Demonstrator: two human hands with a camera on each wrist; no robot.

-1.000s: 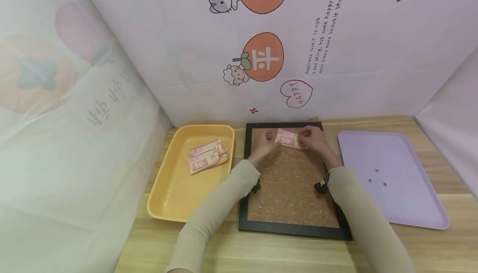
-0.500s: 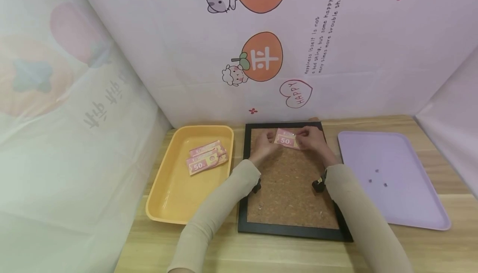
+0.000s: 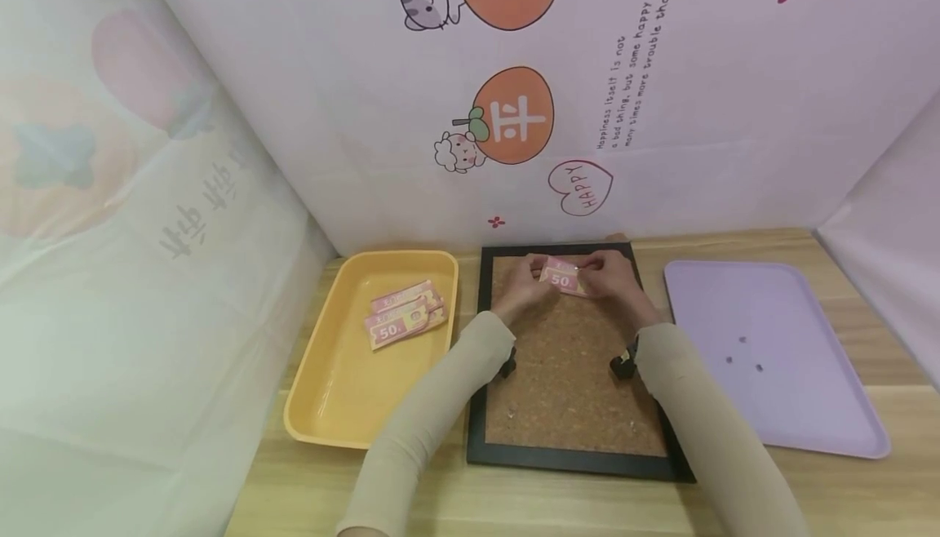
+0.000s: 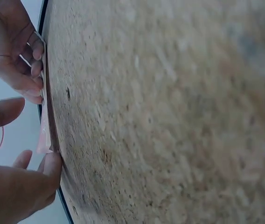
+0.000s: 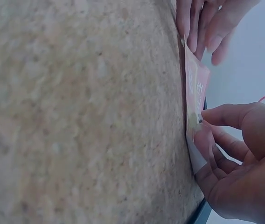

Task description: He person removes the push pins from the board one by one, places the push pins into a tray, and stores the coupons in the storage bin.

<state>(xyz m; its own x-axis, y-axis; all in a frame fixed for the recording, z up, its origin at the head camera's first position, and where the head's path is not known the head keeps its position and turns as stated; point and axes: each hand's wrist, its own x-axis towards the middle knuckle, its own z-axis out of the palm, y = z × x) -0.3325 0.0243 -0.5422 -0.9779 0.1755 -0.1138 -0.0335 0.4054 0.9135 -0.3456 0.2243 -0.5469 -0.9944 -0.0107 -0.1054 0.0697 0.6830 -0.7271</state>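
Note:
A pink and yellow paper coupon marked 50 lies against the upper part of a black-framed cork board. My left hand is at the coupon's left end. In the left wrist view, its fingertips touch the coupon's corner, with the thumb held apart. At the other end, my right hand pinches a small thumbtack between thumb and index finger at the coupon's face. Its other fingers rest along the coupon's lower right edge. Whether the tack's point is in the cork is hidden.
A yellow tray on the left holds several similar coupons. On the right, a lilac tray bears 3 small tacks. Two clear tacks show near the board's lower corners. A printed cloth hangs behind the board.
My left hand has moved right and up against the coupon's left end, from slightly apart. The right hand stays at the coupon's right end with the tack. The head view has shifted slightly.

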